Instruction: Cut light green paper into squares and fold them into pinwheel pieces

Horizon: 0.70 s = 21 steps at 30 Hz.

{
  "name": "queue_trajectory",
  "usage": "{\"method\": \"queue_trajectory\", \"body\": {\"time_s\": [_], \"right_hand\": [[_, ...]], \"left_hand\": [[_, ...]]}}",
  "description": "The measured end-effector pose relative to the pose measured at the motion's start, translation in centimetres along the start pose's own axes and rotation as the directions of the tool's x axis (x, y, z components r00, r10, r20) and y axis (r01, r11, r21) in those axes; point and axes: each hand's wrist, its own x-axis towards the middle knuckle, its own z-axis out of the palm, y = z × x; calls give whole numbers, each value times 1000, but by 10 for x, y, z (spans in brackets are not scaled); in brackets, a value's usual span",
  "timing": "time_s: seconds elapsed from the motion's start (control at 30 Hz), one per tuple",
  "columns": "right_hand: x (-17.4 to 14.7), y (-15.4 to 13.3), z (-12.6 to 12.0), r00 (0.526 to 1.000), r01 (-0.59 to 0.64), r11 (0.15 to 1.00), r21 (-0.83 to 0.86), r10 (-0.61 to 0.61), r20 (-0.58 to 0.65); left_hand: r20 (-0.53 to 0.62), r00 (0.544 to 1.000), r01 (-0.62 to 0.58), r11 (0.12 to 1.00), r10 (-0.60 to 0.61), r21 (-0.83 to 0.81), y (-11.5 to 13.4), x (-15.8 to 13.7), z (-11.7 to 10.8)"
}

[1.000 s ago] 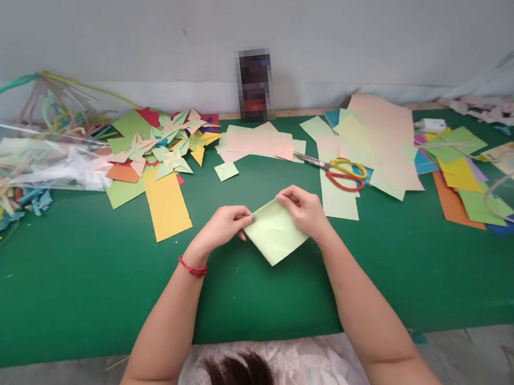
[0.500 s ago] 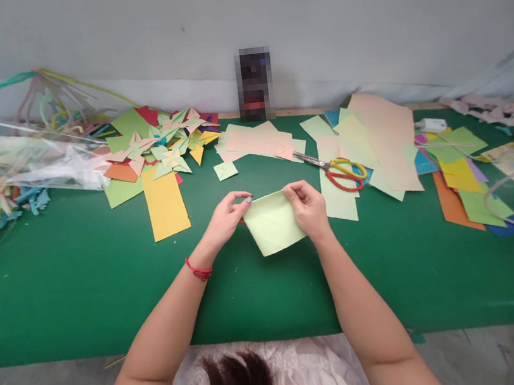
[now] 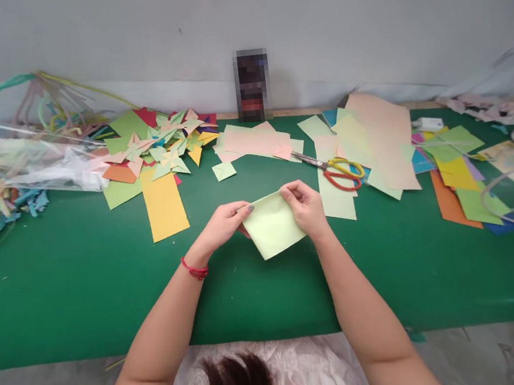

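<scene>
While left hand [image 3: 224, 223] and right hand [image 3: 307, 209] pinch the green paper [image 3: 272, 226], its right edge seems partly hidden.

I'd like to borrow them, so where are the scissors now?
In the head view, the scissors lie right of centre, beyond the person's right hand, across a pale green strip, left of the large pink sheet.
</scene>
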Motion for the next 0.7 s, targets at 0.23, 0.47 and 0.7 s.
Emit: {"method": "queue_trajectory", "body": {"time_s": [0.23, 0.47, 0.7], "right_hand": [[-5, 0, 13, 997, 24, 1000, -5, -25, -70], [-4, -1, 10, 996, 41, 999, -31, -44, -83], [-4, -1, 8, 983, 76, 995, -71, -87, -165]], "left_hand": [[-10, 999, 42, 979, -45, -201, -12, 5, 9], [61, 997, 41, 999, -42, 19, -11, 4, 1], [67, 996, 60, 997, -57, -49, -17, 8, 4]]}}
